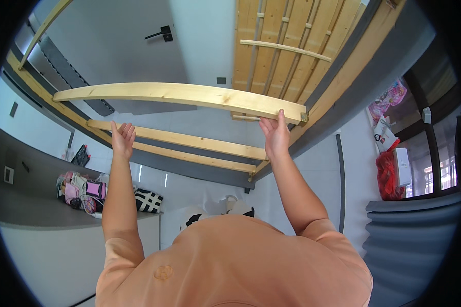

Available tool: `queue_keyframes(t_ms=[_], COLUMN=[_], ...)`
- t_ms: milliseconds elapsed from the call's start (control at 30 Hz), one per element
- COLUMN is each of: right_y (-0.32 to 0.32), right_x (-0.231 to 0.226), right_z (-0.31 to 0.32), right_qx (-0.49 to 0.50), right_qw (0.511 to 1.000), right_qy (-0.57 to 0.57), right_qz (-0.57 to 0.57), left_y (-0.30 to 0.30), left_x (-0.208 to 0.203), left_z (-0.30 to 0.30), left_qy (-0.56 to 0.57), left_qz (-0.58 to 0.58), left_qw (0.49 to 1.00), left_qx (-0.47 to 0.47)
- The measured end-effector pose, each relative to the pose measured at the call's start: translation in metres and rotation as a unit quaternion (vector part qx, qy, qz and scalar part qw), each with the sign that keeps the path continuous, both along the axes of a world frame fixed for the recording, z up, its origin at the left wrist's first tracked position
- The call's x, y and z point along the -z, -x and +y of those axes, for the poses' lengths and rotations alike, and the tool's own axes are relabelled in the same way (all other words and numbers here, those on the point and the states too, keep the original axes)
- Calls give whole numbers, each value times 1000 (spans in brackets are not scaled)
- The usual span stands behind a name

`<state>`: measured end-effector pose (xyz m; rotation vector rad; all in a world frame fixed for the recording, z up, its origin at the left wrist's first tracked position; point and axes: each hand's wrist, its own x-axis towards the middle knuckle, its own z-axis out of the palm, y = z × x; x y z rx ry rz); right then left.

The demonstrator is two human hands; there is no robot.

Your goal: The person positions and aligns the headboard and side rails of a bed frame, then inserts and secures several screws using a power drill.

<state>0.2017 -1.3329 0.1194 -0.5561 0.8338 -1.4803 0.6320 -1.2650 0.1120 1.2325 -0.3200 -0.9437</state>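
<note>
Pale wooden slats span a grey bed frame. The nearest bowed slat [179,94] runs from the left rail to a bracket on the right rail [351,66]. My right hand [275,137] is at this slat's right end, palm turned up, thumb raised against its edge and fingers spread just below it. My left hand [123,139] is open, fingers pointing up, in front of the left end of a second slat [200,142]; whether it touches the wood is unclear. A third slat [189,156] lies beyond, close to the frame's end.
A wooden slatted panel [271,66] stands at the far right, near a grey door [133,56]. Bags [84,192] sit on a grey ledge at left. On the right are a red plastic bag [388,176], a window and a blue-grey curtain [412,245].
</note>
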Motion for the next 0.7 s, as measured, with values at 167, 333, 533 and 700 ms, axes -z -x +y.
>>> queue_keyframes(t_ms=[167, 333, 533, 700], right_y=[-21, -26, -22, -30], right_x=[3, 9, -1, -12], right_z=[-15, -30, -46, -53], right_qx=[56, 181, 303, 368], right_qw=[996, 973, 940, 917], right_qy=[-17, 51, 25, -38], right_qz=[-74, -130, -156, -146], left_y=[-36, -82, -98, -98], left_x=[-3, 0, -14, -35], left_z=[-49, -85, -114, -133], left_qy=[91, 196, 297, 221], left_qz=[101, 185, 224, 211], left_qw=[990, 960, 927, 947], left_qx=[-49, -74, -48, -97])
